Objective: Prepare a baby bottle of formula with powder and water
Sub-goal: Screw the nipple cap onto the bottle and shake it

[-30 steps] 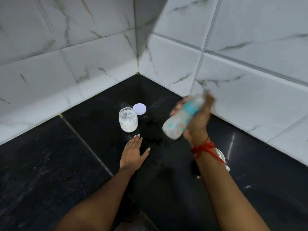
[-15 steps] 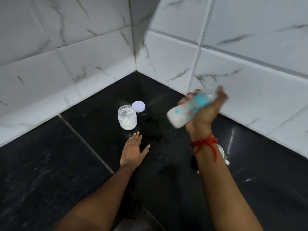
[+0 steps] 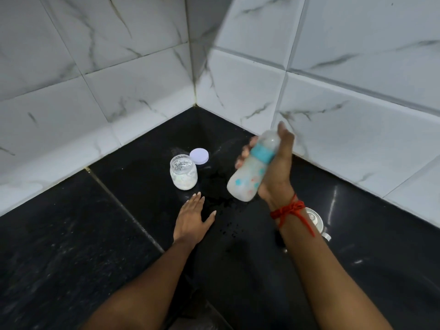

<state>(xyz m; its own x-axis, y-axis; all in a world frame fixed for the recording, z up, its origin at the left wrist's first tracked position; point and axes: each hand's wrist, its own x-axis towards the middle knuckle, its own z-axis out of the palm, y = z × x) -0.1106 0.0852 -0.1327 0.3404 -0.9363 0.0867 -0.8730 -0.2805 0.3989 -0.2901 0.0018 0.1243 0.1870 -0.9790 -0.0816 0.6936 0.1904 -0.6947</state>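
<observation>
we judge the task nearly finished: our right hand [image 3: 273,172] has its fingers wrapped tight around the baby bottle [image 3: 252,170], held tilted in the air above the black counter [image 3: 71,234], teal collar on and the inside milky, so powder and water look mixed in. our left hand [image 3: 192,222] lies flat and spread, holding nothing. the powder jar [image 3: 183,173] stands uncapped, its lid [image 3: 199,156] just behind; closing it remains.

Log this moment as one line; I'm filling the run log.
right hand: holds capped baby bottle, tilted | left hand: flat on counter | powder jar: open, lid beside
</observation>
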